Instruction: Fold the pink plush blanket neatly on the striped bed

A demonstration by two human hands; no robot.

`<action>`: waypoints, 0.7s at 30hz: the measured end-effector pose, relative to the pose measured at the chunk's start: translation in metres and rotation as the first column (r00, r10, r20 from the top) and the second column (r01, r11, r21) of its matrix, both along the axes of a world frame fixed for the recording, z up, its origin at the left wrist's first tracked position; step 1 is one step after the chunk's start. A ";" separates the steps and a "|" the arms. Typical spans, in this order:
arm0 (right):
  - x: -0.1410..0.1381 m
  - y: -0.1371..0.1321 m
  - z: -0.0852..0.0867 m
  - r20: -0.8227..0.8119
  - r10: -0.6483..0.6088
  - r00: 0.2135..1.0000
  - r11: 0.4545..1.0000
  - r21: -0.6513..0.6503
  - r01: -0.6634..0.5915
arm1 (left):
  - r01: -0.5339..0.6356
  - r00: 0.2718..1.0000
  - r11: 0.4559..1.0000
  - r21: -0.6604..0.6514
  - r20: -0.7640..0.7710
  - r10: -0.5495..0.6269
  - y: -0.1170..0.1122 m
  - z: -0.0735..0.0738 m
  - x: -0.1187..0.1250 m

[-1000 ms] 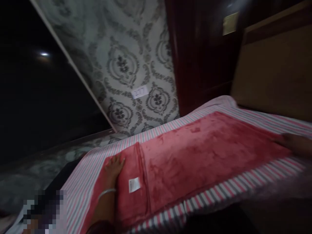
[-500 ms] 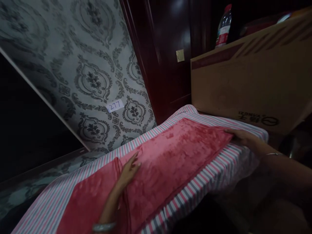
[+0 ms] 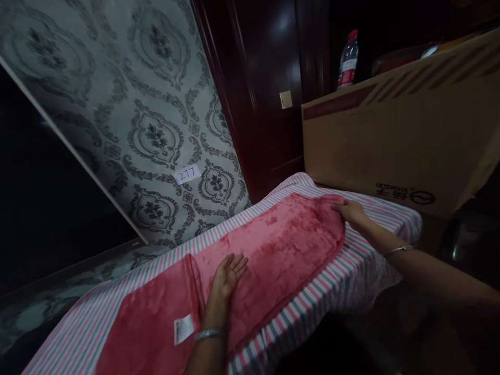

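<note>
Holding left hand (image 3: pixel 229 274) open, palm-up, fairly relaxed. Reaching well outward with right hand (image 3: pixel 353 214) closed in a pinch.

Paper slip (image 3: pixel 188 174): reads "277", handwritten in blue-violet ink; sits on the patterned wallpaper (image 3: pixel 156 138).
Cardboard carton (image 3: pixel 351 151): reads "YANGZI" in dark capitals near the lower edge, printed upside down; carries inverted Chinese characters (image 3: pixel 401 195) and a round black emblem (image 3: pixel 422 198) beside.
White tag (image 3: pixel 183 329): lies on the red cloth (image 3: pixel 285 245); bears fine print, too small to read.
Bottle label (image 3: pixel 347 67): shows red and white, wrapped round the red-capped bottle (image 3: pixel 351 50); too small to read.
</note>
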State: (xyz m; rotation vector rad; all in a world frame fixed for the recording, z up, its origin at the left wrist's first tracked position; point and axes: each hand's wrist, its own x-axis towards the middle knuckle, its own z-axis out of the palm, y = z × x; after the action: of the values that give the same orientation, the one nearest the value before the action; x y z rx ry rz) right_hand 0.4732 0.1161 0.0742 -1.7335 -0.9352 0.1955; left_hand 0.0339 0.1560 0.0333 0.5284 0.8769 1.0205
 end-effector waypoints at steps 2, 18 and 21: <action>-0.032 0.007 0.019 0.105 0.103 0.989 0.994 -0.037 -0.100 | -0.009 1.000 1.000 -0.007 0.018 0.009 0.000 0.000 0.000; -0.197 -0.080 -0.065 0.414 0.783 0.464 0.593 -0.274 -0.757 | -0.057 0.965 0.997 0.045 -0.255 0.066 0.024 0.003 0.023; -0.196 -0.080 -0.069 0.418 0.777 0.471 0.592 -0.231 -0.772 | -0.065 0.944 0.994 0.089 -0.318 0.090 0.034 0.003 0.037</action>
State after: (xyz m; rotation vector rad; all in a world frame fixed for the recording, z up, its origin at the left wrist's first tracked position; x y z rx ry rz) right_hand 0.2776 0.0357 0.0052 -1.2342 -2.1001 0.3663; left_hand 0.0712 0.1896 0.0362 0.7460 1.1582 1.0596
